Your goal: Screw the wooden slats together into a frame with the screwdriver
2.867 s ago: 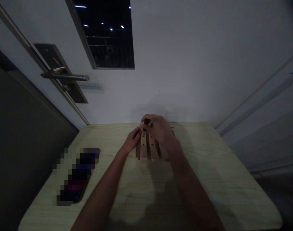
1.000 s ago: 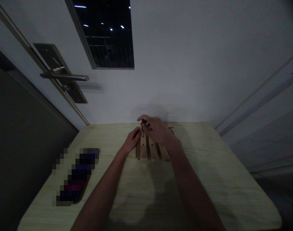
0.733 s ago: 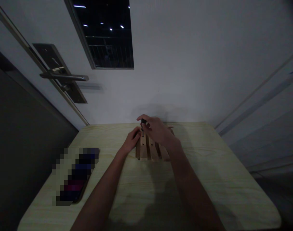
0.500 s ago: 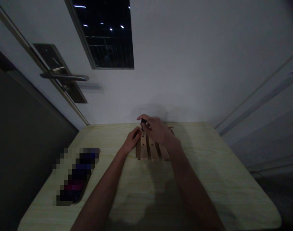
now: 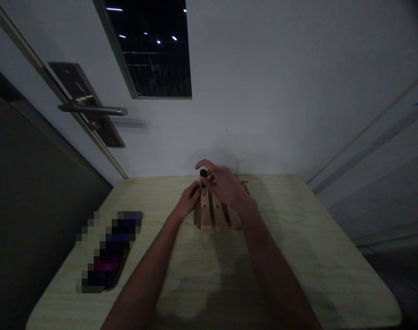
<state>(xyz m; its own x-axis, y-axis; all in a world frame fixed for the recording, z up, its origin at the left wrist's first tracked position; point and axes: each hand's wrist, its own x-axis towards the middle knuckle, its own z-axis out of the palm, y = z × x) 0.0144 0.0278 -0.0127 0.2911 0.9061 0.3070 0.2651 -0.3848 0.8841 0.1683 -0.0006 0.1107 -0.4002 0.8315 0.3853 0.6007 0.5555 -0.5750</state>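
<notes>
A small slatted wooden piece [image 5: 214, 215] made of parallel strips lies on the pale wooden table [image 5: 298, 256] near its far edge. My left hand [image 5: 187, 201] rests closed against its left far corner, fingertips pressing the wood. My right hand [image 5: 222, 185] hovers over the far end of the slats, thumb and fingers pinched round a small black tool [image 5: 203, 174] that stands upright on the leftmost strip. The tool's lower end is hidden between my fingers.
A flat dark object, blurred out [image 5: 107, 252], lies on the table's left side. A white door with a metal lever handle [image 5: 92, 110] and a dark window pane [image 5: 154, 50] stands right behind the table. The room is dim.
My right hand has shifted slightly left and its fingers have turned round the black tool; the forefinger now lifts higher. My left hand and the wooden piece have stayed put.
</notes>
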